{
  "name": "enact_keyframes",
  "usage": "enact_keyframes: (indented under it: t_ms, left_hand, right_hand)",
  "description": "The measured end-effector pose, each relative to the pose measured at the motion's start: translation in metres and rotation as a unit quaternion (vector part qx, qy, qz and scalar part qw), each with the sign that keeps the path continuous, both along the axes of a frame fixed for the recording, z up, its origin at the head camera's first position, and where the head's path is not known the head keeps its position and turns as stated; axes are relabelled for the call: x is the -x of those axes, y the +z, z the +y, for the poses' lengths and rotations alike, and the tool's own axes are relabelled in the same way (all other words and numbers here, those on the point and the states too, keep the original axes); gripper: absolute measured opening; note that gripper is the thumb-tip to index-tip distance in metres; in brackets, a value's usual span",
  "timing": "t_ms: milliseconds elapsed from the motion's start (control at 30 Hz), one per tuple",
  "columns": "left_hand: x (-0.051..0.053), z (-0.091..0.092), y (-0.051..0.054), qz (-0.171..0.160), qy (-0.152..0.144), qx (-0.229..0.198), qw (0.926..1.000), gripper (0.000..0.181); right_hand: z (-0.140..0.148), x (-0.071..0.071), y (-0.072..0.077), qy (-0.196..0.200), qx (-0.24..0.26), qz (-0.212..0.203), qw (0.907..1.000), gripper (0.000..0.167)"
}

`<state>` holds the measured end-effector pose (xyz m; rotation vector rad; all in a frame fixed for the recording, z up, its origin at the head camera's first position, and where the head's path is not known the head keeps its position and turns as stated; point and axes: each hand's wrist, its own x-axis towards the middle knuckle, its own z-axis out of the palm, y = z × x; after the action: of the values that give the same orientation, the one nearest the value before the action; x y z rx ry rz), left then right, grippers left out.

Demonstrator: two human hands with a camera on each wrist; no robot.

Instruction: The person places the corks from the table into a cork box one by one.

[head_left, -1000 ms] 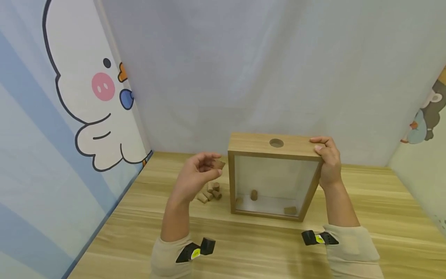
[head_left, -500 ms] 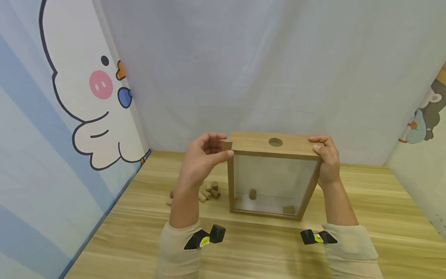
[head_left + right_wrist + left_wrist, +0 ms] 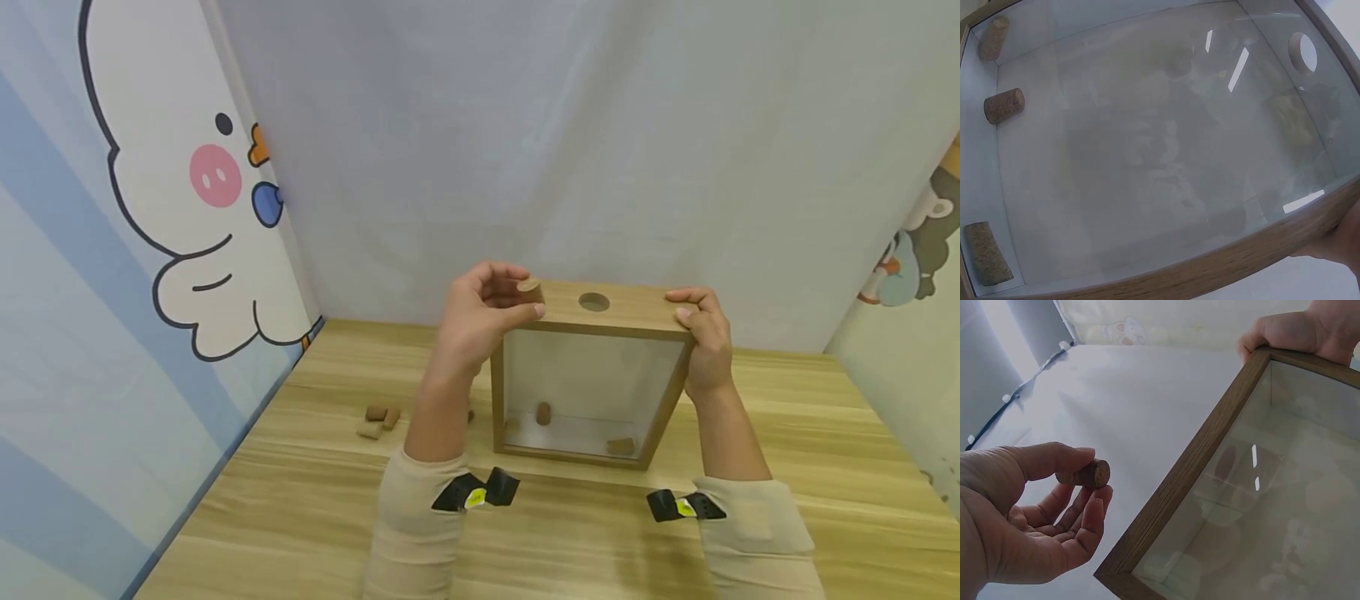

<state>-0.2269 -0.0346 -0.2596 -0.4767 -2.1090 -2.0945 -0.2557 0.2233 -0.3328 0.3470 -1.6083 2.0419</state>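
The wood-grain table (image 3: pixel 570 542) stands before a pale cloth (image 3: pixel 525 142) and a cartoon-printed side wall (image 3: pixel 157 175). Finger and thumb of the left hand (image 3: pixel 480 321) pinch a cork (image 3: pixel 532 291) left of the round hole (image 3: pixel 594 302) in the wooden box (image 3: pixel 630 310), whose corner the right hand (image 3: pixel 707 342) grips.

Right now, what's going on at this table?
A person's left hand is pinching a cork near the left end of a clear-fronted wooden box, short of the round hole in its top. The right hand holds the box at its upper right corner. Three corks are inside, at the bottom. A few loose corks lie on the table left of the box.
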Motion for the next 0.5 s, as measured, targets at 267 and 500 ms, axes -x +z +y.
enact_keyframes:
  t_ms: [267,500]
  left_hand:
    - [0.016,0.021,0.006,-0.005,-0.020,0.029,0.9994,0.033]
    - [0.038,0.040,0.015,-0.047,-0.061,0.106,0.9914,0.033]
  right_hand:
    - [0.001,0.001,-0.002,0.007,0.002,-0.002,1.0000,0.024]
    - [0.002,0.001,-0.001,0.008,-0.007,-0.005,0.9999,0.024]
